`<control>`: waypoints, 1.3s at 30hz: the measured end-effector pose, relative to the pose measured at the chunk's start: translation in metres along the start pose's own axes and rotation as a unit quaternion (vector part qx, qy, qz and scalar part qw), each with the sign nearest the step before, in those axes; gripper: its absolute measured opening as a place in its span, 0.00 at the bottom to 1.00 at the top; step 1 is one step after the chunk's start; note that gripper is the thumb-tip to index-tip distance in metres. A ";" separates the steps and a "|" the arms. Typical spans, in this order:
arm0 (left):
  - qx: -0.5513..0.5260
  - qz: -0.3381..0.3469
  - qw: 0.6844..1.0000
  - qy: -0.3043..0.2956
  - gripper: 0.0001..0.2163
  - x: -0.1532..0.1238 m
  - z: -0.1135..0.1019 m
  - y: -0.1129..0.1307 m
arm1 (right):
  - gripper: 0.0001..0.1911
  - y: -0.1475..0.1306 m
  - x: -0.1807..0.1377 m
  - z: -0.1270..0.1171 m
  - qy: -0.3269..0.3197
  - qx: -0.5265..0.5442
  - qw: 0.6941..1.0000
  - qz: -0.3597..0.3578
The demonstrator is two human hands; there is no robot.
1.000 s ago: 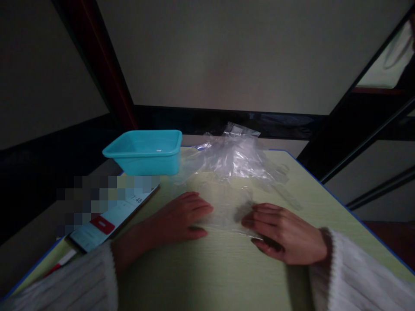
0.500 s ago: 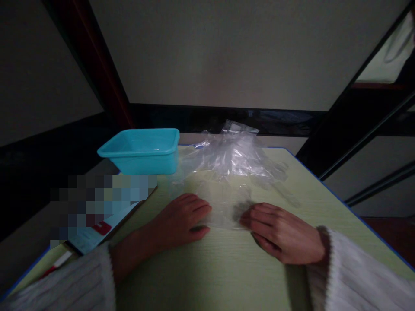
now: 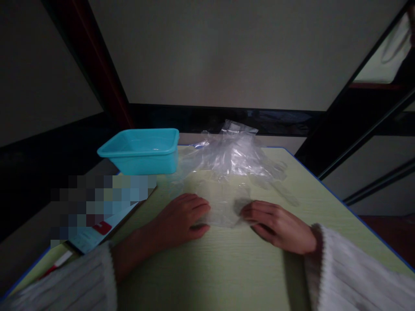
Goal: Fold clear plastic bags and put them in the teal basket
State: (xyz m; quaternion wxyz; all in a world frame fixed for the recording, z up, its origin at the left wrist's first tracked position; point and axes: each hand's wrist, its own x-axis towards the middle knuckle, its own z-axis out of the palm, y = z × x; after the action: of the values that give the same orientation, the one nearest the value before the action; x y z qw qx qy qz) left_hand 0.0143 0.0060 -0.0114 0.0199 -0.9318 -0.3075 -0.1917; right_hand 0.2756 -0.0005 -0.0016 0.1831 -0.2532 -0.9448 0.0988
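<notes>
A flat piece of clear plastic film (image 3: 223, 208) lies on the pale green table (image 3: 227, 268) between my hands. My left hand (image 3: 181, 218) rests palm down on its left edge with the fingers stretched out together. My right hand (image 3: 277, 224) lies on its right edge, fingers extended and slightly curled, thumb tucked under. Behind the film sits a crumpled heap of clear plastic bags (image 3: 236, 157). Both wrists wear white knitted sleeves.
A turquoise plastic tub (image 3: 142, 151) stands at the table's far left. A phone or booklet with a red patch (image 3: 97, 224) lies at the left edge, partly blurred. A wall and dark frame bars stand behind the table.
My right hand has slid a little forward and left over the film. The near edge of the film has drawn up with it. My left hand has hardly moved.
</notes>
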 end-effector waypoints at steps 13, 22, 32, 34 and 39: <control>-0.066 -0.054 0.996 0.012 0.07 -0.001 0.007 -0.008 | 0.15 0.015 0.000 0.003 0.101 0.235 0.945 0.205; -0.225 -0.179 0.956 0.051 0.09 0.005 0.001 -0.011 | 0.17 0.016 0.003 0.001 0.185 0.284 0.908 0.247; -0.255 -0.233 0.928 0.138 0.10 0.011 -0.012 -0.008 | 0.21 0.011 0.007 -0.007 0.275 0.236 0.893 0.267; -0.257 -0.231 0.928 0.142 0.10 0.011 -0.015 -0.005 | 0.21 0.010 0.007 -0.008 0.292 0.228 0.890 0.267; -0.260 -0.237 0.923 0.153 0.10 0.013 -0.027 0.002 | 0.19 0.003 0.008 -0.013 0.313 0.245 0.887 0.236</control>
State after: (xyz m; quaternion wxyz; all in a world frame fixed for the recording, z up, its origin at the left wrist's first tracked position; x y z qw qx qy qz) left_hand 0.0155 0.0076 0.0188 -0.2224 -0.7632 -0.4520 -0.4047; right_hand 0.2756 0.0079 0.0116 0.4966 -0.4332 -0.6967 0.2834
